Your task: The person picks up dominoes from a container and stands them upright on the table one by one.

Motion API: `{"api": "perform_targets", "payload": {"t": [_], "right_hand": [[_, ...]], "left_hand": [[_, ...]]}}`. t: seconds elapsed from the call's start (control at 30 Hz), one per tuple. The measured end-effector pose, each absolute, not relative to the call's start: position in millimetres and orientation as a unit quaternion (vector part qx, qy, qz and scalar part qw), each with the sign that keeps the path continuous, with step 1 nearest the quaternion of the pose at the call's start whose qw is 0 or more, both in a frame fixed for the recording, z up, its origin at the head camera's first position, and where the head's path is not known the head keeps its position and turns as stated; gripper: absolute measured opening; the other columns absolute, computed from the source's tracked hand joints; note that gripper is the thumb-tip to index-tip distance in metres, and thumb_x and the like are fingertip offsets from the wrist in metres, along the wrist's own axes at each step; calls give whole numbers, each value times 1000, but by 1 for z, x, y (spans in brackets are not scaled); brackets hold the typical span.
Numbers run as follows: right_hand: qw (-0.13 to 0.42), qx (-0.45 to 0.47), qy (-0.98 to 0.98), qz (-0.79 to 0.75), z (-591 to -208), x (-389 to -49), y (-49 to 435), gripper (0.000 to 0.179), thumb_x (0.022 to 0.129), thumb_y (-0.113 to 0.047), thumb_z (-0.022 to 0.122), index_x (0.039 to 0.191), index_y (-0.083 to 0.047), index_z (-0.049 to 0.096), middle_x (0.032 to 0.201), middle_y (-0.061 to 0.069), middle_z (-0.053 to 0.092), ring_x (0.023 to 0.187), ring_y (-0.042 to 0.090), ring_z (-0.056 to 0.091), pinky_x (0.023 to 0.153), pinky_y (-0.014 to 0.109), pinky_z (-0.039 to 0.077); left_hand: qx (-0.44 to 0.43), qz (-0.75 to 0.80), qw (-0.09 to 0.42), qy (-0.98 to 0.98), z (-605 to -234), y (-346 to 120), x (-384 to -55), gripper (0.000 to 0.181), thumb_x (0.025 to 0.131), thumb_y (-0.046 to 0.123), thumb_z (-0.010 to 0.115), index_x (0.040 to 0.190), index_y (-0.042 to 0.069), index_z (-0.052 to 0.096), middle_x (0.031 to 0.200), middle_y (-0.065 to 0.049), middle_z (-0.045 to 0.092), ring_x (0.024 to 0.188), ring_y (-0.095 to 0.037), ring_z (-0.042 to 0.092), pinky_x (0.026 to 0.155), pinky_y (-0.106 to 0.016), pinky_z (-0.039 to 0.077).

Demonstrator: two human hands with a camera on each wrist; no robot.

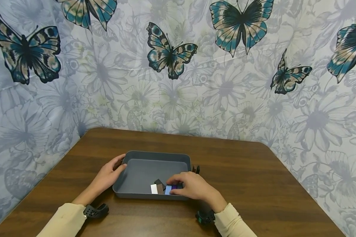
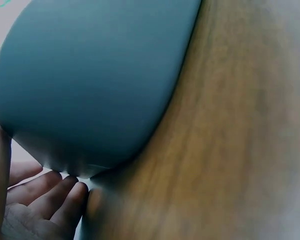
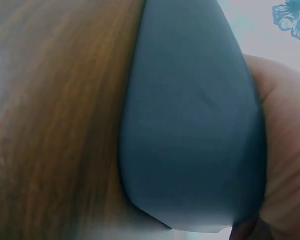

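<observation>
I see a shallow grey tray point(image 1: 151, 168) on the brown table point(image 1: 231, 171), small white, brown, dark, blue and purple blocks point(image 1: 160, 189) inside its near edge. My left hand point(image 1: 107, 174) grips its left side; my right hand point(image 1: 194, 186) curves over the blocks, whether pinching one I cannot tell

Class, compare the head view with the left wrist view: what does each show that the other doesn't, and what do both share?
Only the head view shows the right hand, the small blocks and the inside of the tray.

Only the left wrist view shows the lower fingers of the left hand close up, at the tray's outer end.

Both show the left hand, the tray, the wooden table and part of the patterned backdrop.
</observation>
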State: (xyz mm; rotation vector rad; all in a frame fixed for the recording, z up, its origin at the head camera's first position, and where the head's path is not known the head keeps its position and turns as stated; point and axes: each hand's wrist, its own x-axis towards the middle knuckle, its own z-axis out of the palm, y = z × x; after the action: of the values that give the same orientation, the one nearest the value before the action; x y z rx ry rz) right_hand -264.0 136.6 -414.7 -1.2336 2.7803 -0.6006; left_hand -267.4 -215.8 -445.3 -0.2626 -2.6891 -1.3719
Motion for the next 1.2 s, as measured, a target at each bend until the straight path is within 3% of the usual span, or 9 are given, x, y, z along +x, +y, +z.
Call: {"api": "perform_targets", "payload": {"t": [0.3, 0.57, 0.83, 1.2], "right_hand": [[31, -399, 897, -188, -415, -263, 136, 34, 95, -36, 76, 127, -28, 74, 123, -16, 71, 111, 5, 64, 92, 28, 54], [41, -404, 894, -189, -415, -264, 135, 36, 96, -34, 75, 131, -29, 73, 128, -15, 70, 120, 7, 63, 99, 31, 53], [31, -405, 895, -186, -413, -264, 135, 33, 94, -32, 78, 126, -28, 75, 123, -13, 71, 116, 8, 64, 96, 29, 53], [24, -413, 879, -235, -415, -264, 137, 30, 92, -31, 79, 121, -24, 75, 112, -14, 72, 97, 3, 66, 87, 25, 54]], "left_hand": [[-103, -440, 49, -891, -448, -219, -259, 65, 107, 33, 57, 159, 1, 34, 157, -29, 42, 142, -48, 44, 107, -62, 43], [-153, -413, 36, -897, -446, -226, -251, 76, 105, 38, 61, 161, 0, 28, 163, -28, 30, 145, -52, 36, 111, -68, 35], [-182, -381, -8, -907, -443, -235, -245, 98, 96, 49, 70, 165, 4, 16, 169, -26, 14, 151, -55, 19, 107, -76, 30], [-185, -354, -25, -916, -445, -236, -245, 110, 91, 53, 74, 166, 7, 10, 169, -27, 13, 149, -56, 24, 105, -75, 34]]}}
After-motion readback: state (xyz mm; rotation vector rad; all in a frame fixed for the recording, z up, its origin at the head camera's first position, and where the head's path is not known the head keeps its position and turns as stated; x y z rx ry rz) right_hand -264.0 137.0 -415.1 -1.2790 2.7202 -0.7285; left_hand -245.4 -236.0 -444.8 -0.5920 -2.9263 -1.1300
